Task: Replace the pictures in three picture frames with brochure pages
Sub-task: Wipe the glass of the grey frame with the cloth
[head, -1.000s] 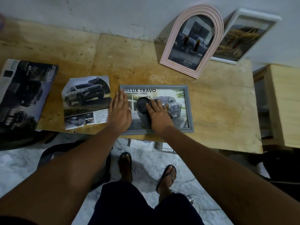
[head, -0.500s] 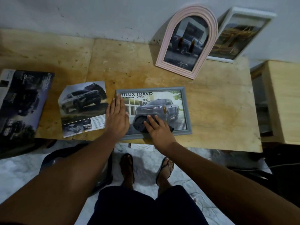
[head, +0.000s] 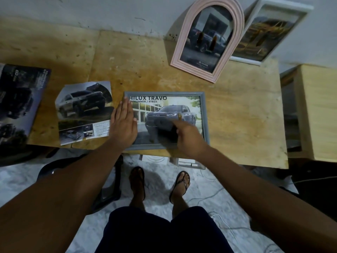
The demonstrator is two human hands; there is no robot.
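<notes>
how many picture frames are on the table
3: grey frame flat under both hands, pink arched frame and white frame leaning on the wall behind. None look hidden.

The table point(head: 237, 115) is pale yellowish wood, stained with darker orange-brown blotches toward the left. The flat frame point(head: 205, 114) is grey-blue and holds a page with a grey-blue truck and black lettering. The arched frame point(head: 182, 52) is pale pink around a dark picture of a truck; the frame behind it point(head: 284, 6) is white around a yellow-brown picture. The loose page point(head: 83, 112) shows a silver car. The brochure point(head: 20, 103) is mostly black. The floor point(head: 18, 179) is grey-white marbled.
</notes>
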